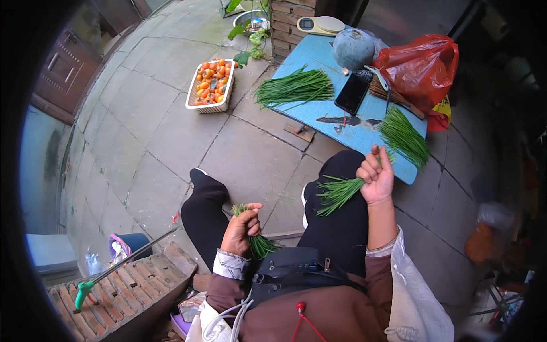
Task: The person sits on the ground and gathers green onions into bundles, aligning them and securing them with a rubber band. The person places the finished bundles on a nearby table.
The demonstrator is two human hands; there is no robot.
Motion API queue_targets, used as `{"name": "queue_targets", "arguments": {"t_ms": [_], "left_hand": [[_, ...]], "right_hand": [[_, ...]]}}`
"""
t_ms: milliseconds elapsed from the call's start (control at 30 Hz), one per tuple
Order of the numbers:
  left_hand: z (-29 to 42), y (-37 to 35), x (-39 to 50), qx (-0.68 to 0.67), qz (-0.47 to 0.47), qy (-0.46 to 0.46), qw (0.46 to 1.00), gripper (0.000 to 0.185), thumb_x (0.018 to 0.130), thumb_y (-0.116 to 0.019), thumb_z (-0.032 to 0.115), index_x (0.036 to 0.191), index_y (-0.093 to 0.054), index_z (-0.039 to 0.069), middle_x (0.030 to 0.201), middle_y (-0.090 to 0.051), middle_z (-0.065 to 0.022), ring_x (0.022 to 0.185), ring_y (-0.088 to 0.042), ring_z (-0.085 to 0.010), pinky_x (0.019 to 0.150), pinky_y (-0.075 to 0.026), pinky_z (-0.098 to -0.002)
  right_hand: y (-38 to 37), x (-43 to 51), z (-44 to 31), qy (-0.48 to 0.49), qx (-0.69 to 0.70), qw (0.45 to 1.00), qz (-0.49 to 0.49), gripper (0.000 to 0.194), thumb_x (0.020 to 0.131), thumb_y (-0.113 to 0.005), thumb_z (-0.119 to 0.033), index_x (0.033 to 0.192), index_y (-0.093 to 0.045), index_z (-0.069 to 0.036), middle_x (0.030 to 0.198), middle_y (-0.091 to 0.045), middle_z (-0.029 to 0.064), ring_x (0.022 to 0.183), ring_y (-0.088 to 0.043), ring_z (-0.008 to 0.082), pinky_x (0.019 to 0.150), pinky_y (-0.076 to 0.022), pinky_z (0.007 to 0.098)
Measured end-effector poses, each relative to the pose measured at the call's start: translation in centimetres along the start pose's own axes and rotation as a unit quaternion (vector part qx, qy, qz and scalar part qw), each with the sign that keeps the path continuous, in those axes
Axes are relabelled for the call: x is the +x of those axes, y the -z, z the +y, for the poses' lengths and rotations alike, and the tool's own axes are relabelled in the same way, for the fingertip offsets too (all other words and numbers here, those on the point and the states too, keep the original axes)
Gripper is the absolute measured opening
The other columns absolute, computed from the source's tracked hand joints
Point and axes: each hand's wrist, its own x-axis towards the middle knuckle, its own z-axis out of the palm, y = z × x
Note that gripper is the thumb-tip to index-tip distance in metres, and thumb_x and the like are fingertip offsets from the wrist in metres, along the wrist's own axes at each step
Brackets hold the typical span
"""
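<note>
My left hand [241,233] is closed around a small bunch of chives [262,247] above my lap; the stem ends poke out over the fist and the leaves hang below. Over my right thigh, my right hand [377,177] grips another bunch of chives [342,193], its leaves spreading to the left. Just beyond that hand, a chive pile [404,137] lies on the right end of the blue low table [314,122]. A larger chive heap [299,87] rests at the table's left side, partly overhanging the edge.
On the table are a black phone [352,94], a grey-green squash [353,48], a hand broom [393,94], a red plastic bag [421,72] and a kitchen scale [320,25]. A basket of persimmons [209,85] stands on the paving. Left are a brick ledge [141,280] and a green-handled grabber [85,293].
</note>
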Motion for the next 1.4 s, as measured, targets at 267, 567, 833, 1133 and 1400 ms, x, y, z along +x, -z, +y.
{"name": "queue_targets", "arguments": {"t_ms": [267,567,833,1133,1400], "left_hand": [[-1.3,-4.9,0.4,0.202,-0.038,0.004,0.979,0.012,0.092,-0.06,0.008,0.102,-0.064,0.003,0.063,-0.042,0.0089,0.046,-0.031,-0.0004,0.042,-0.021,-0.0208],[-3.0,-11.5,1.5,0.406,-0.142,-0.183,0.884,0.01,0.086,-0.069,0.006,0.095,-0.065,0.002,0.085,-0.064,0.002,0.078,-0.056,-0.0053,0.071,-0.046,-0.0221],[-3.9,-13.7,2.0,0.411,-0.118,-0.207,0.88,0.012,0.085,-0.068,0.003,0.095,-0.064,0.003,0.08,-0.06,0.004,0.071,-0.051,-0.0026,0.063,-0.043,-0.0199],[-4.1,-13.7,2.3,0.391,-0.08,-0.23,0.887,0.013,0.083,-0.071,0.006,0.09,-0.059,0.005,0.068,-0.053,0.0029,0.058,-0.047,-0.0048,0.053,-0.039,-0.0235],[-4.0,-13.5,2.1,0.388,-0.071,-0.231,0.89,0.014,0.083,-0.071,0.006,0.089,-0.059,0.005,0.065,-0.052,0.0034,0.055,-0.046,-0.0047,0.05,-0.038,-0.0237]], "right_hand": [[4.4,-1.2,-3.0,0.014,0.051,0.998,0.019,0.028,0.101,-0.05,-0.031,0.099,-0.062,-0.006,0.056,-0.026,-0.0065,0.043,-0.02,0.0042,0.04,-0.0183,0.0212],[3.8,-1.1,-0.9,0.038,0.083,0.995,0.036,0.028,0.102,-0.049,-0.031,0.098,-0.061,-0.005,0.056,-0.029,-0.0058,0.043,-0.022,0.0049,0.041,-0.02,0.0211],[1.4,-1.6,0.8,0.058,0.075,0.994,0.055,0.028,0.102,-0.049,-0.031,0.096,-0.056,-0.005,0.058,-0.031,-0.0051,0.045,-0.024,0.0052,0.043,-0.0236,0.0213],[-1.4,-1.8,3.3,0.059,0.016,0.997,0.041,0.029,0.103,-0.047,-0.032,0.094,-0.055,-0.006,0.057,-0.03,-0.0063,0.045,-0.024,0.0041,0.044,-0.0237,0.0211],[-2.2,-2.1,4.3,0.057,-0.011,0.997,0.054,0.03,0.103,-0.045,-0.032,0.094,-0.056,-0.006,0.057,-0.029,-0.0064,0.045,-0.023,0.004,0.043,-0.0235,0.0212]]}}
